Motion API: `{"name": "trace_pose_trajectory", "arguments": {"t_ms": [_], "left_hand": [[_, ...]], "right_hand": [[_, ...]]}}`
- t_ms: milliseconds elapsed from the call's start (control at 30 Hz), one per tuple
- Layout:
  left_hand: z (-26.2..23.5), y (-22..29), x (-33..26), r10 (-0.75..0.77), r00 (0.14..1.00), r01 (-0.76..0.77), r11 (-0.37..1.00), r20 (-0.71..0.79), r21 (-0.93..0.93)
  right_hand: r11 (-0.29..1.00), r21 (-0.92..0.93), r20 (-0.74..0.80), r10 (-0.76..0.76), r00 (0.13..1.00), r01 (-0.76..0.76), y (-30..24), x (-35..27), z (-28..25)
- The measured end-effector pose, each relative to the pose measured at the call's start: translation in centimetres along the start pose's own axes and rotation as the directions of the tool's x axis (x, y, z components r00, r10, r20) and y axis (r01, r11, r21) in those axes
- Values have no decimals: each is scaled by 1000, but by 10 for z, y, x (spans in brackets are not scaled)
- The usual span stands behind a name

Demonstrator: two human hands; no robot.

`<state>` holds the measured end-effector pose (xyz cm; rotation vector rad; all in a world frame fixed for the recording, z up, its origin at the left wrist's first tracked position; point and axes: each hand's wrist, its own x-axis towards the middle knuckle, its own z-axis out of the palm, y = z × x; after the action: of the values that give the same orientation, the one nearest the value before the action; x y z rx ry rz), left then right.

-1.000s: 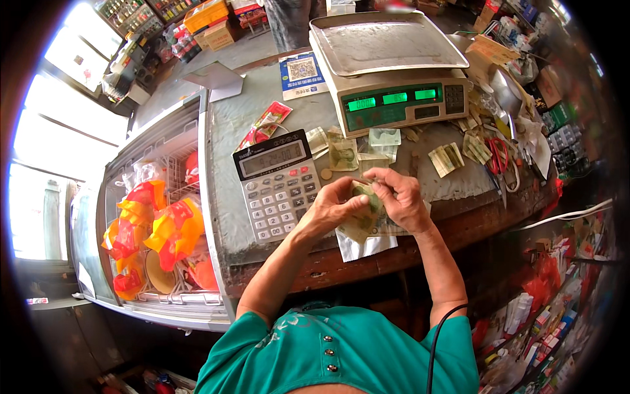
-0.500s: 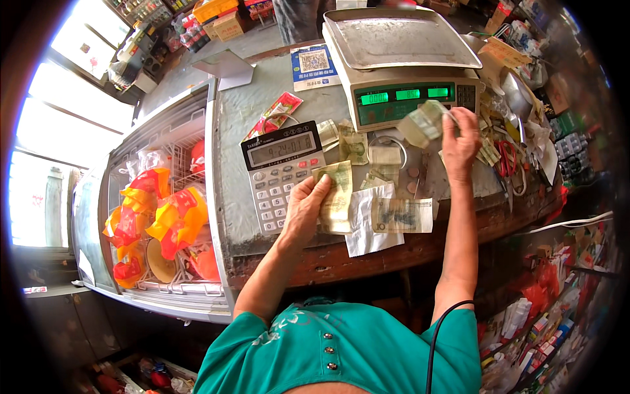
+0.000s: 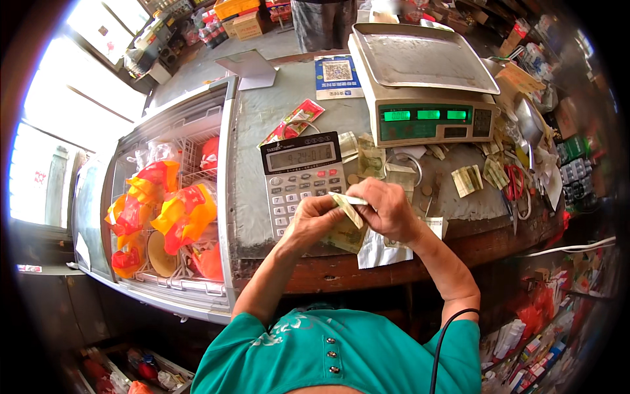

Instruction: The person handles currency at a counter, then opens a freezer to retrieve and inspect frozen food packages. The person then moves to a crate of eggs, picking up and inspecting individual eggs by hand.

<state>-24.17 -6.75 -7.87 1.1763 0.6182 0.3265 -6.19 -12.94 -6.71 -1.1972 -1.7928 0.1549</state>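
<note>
Right hand (image 3: 387,210) returned, meeting left hand (image 3: 315,220) on banknotes (image 3: 346,210).

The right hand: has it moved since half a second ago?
Yes. The right hand came down from beside the scale to the banknotes near the calculator.

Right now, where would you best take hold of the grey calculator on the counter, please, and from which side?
Probably by the calculator's two long side edges near the display end, coming down from above. It lies flat, display up, and that far end is clear, while the left hand with the banknotes crowds its near edge. The scale stands close on its right, so a sideways approach looks tight.
</note>
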Motion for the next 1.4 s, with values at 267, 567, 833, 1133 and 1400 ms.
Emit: {"name": "trace_pose_trajectory", "arguments": {"t_ms": [267, 567, 833, 1133, 1400], "left_hand": [[-48, -14, 3, 165, 920, -311, 861, -356, -402], [-54, -7, -12, 224, 909, -383, 782, -352, -492], [-54, -9, -19, 69, 922, -253, 853, -382, -457], [-75, -27, -30, 33, 931, -221, 843, -363, -490], [-84, -36, -54, -12, 925, -202, 830, -380, -520]], "right_hand": [[769, -615, 159, 335, 929, -172, 86, 37, 41], [680, -729, 309, 219, 925, 83, 113, 25, 66], [848, -526, 337, 269, 903, -56, 114, 18, 60], [566, -817, 284, 231, 930, 109, 118, -10, 51], [425, -905, 209, 423, 882, 11, 125, -58, -35]]}}
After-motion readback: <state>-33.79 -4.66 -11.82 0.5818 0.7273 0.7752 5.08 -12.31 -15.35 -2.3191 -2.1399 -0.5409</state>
